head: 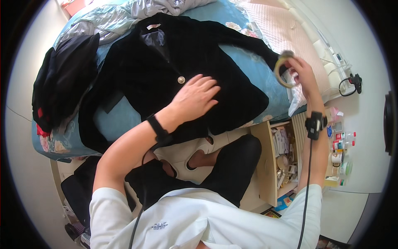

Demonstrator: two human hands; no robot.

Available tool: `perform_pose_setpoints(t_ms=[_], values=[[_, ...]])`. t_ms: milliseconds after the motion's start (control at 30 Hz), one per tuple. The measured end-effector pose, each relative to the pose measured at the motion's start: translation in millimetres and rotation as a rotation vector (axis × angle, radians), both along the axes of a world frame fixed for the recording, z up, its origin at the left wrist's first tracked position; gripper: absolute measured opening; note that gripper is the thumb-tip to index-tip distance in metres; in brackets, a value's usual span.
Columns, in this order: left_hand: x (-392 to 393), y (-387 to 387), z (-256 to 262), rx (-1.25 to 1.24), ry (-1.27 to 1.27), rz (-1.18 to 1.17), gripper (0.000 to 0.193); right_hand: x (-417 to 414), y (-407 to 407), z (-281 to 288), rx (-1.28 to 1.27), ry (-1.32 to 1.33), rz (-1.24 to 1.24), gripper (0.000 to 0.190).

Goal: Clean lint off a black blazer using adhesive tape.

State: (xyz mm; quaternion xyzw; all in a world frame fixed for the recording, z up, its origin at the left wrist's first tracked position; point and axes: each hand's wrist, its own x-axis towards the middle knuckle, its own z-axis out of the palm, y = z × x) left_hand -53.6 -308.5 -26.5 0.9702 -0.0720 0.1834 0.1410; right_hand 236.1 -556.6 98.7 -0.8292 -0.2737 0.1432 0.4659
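Note:
A black jacket [192,59] with a round metallic button [181,80] lies spread on the bed, its collar at the top. My left hand [196,98] rests on or just over its front, right of the button, fingers spread and holding nothing. In my right hand [300,73] is a roll of tape [279,73], gripped by its edge beside the cuff of the jacket's right-side sleeve. The tape roll is slightly blurred. Whether the tape touches the cuff, I cannot tell.
Dark folded clothing [68,74] lies on the bed's left side, a crumpled quilt [112,18] behind. A pink quilted pillow or pad [279,28] is at upper right. An open drawer [267,162] full of small items stands below right, near several bottles [343,144].

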Motion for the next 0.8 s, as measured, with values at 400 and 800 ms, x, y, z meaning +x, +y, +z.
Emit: perform_pose_setpoints(t_ms=[400,800], values=[[38.2,-4.5,-39.9,-0.013,0.078,0.071,0.056,-16.7,230.4,-97.4,-0.916,-0.821,0.549,0.029],[37.9,-5.8,-41.2,-0.075,0.042,0.052,0.056,76.5,137.4,-41.9,-0.137,-0.097,0.221,0.027]])
